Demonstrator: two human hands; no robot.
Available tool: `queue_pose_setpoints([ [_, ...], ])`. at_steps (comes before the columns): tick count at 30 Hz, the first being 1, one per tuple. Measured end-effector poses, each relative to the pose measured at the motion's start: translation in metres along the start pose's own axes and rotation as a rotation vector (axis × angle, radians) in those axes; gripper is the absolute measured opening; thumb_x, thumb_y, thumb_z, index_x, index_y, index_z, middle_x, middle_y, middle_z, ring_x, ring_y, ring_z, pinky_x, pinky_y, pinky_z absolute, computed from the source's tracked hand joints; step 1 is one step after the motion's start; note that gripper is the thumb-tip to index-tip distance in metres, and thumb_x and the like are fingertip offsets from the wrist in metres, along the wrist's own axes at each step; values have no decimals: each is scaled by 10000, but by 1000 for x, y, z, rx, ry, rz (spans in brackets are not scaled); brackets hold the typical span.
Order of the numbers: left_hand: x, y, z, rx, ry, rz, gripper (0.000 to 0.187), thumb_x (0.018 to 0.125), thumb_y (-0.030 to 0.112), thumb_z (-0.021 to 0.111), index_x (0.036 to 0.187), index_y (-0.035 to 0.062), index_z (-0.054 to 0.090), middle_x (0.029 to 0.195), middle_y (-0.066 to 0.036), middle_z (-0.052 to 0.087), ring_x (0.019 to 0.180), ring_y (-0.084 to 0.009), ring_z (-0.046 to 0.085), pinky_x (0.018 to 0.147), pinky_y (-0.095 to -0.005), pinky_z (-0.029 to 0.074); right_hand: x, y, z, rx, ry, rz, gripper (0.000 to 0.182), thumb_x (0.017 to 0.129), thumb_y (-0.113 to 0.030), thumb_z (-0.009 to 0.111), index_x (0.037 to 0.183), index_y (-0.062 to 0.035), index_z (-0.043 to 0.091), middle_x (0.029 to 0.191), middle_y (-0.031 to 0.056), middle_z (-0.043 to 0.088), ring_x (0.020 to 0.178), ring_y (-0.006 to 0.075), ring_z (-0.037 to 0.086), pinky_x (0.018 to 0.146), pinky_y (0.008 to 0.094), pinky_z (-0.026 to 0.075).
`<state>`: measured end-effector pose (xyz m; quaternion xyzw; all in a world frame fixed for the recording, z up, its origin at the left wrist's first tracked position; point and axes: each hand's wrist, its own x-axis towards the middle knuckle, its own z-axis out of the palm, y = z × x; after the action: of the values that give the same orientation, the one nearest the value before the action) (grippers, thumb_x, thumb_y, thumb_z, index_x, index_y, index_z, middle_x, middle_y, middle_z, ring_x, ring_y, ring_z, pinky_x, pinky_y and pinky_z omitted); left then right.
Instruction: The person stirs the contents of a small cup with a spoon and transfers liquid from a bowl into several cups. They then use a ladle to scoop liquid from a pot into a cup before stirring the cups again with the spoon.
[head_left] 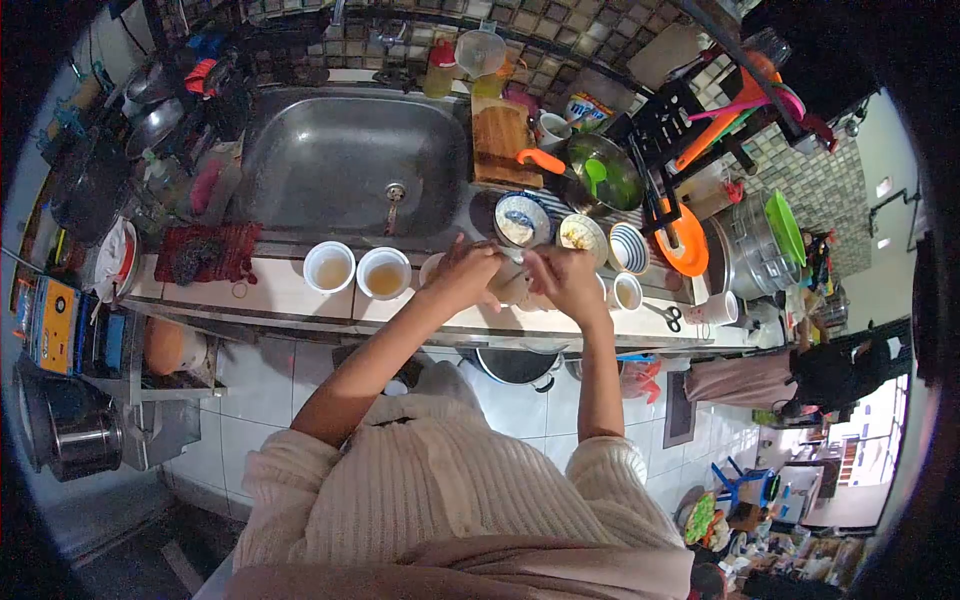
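Observation:
My left hand and my right hand meet over the counter's front edge, fingers bent inward. Both pinch at something small and pale between them, too small and covered to name. Two white cups of pale brown liquid, a left cup and a second cup, stand to the left of my left hand. Part of another cup hides behind that hand. Just beyond the hands are a patterned bowl with white contents and a bowl with yellowish bits. A small cup stands right of my right hand.
A steel sink lies behind the cups. Beyond the bowls are a wooden board and a pan with a green ladle. An orange plate, striped bowl and scissors are rightward. A pot sits below the counter.

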<state>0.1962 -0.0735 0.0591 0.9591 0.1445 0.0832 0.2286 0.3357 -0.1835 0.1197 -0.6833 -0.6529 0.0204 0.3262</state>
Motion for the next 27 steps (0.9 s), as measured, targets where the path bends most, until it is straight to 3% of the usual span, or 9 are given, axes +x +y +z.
queue_pose_setpoints([
  [1,0,0,0,1,0,1,802,519,307,789,1240,112,497,1221,-128,514,1162,-261,460,1007,-506,262,0,2,0,84,-103,18,217,880,-165,558,789,20,623,588,76,612,495,125,604,459,253,461],
  [8,0,3,-7,-2,-20,17,707,507,311,790,1108,19,559,1164,-120,541,1133,-269,474,1000,-495,282,1,-5,-5,95,-125,225,251,894,-179,540,772,25,618,560,70,590,483,116,589,456,241,456],
  [11,-1,3,-9,-10,-13,34,691,509,316,788,1084,5,565,1141,-125,545,1134,-269,470,1003,-508,276,2,-1,-1,248,56,140,248,904,-173,525,796,31,616,550,61,580,485,106,585,449,229,451],
  [13,-2,5,-12,3,-12,30,688,510,317,787,1078,-4,566,1127,-127,548,1132,-272,470,1003,-511,275,1,-2,-4,103,-9,285,217,863,-160,556,732,-4,630,525,102,580,463,205,587,455,309,434],
  [17,-3,5,-13,-14,3,31,679,516,314,786,1096,37,567,1141,-125,533,1142,-282,461,1002,-530,271,0,5,3,253,-7,136,189,853,-144,562,755,5,624,554,130,585,478,222,590,471,323,438],
  [20,-2,4,-10,-19,-4,23,679,517,303,789,1111,62,564,1162,-137,523,1139,-289,463,1004,-523,272,-2,10,2,-58,18,172,132,832,-115,579,807,5,627,609,162,595,482,232,589,469,336,427],
  [22,-1,3,-9,-18,-15,12,680,520,296,790,1121,74,561,1175,-142,517,1139,-289,464,1005,-521,271,-3,0,-4,33,-57,204,135,835,-123,585,801,-1,631,596,139,595,460,195,587,441,322,414],
  [24,-2,3,-9,-26,-4,32,699,525,288,792,1137,58,545,1194,-148,509,1149,-288,457,1015,-488,273,0,-17,-10,342,65,299,134,832,-128,596,797,-4,633,591,114,598,449,163,586,430,293,418],
  [27,-4,1,-12,-101,4,57,718,536,289,789,1157,44,525,1215,-148,500,1168,-294,442,1023,-441,283,-3,-28,-29,79,70,217,182,878,-126,555,813,25,633,560,63,602,470,93,582,438,218,453],
])
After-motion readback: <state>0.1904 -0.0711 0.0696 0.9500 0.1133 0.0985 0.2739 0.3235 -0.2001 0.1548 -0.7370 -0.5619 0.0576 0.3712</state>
